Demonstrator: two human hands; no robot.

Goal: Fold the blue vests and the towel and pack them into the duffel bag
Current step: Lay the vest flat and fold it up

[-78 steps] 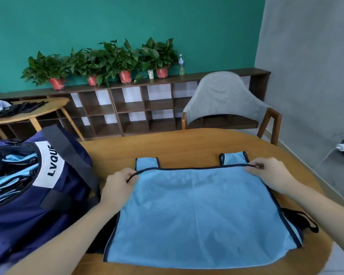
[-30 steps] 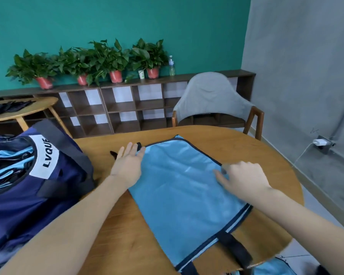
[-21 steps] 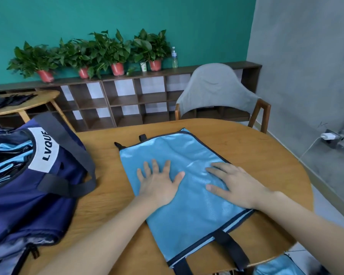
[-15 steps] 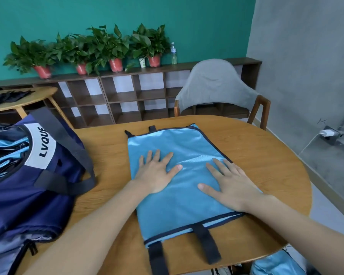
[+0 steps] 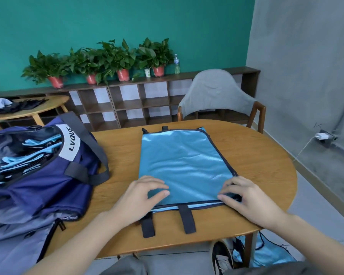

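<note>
Single view, head-worn, wide-angle. Looks forward and down across the wooden bench (image 5: pixel 266 165) from its near edge, close enough that both forearms enter from the bottom corners. Faces the teal wall (image 5: pixel 117 20) and low shelf (image 5: pixel 131 104) beyond; floor visible lower right. No second view.

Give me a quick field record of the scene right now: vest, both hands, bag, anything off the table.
vest: blue vest folded to a narrow panel, flat on the wooden table, two dark straps over the near edge
left hand: pinching the near left corner
right hand: gripping the near right corner
bag: navy duffel bag open at table's left, blue fabric inside
floor: more blue fabric under the table's right side
towel: not visible
</note>
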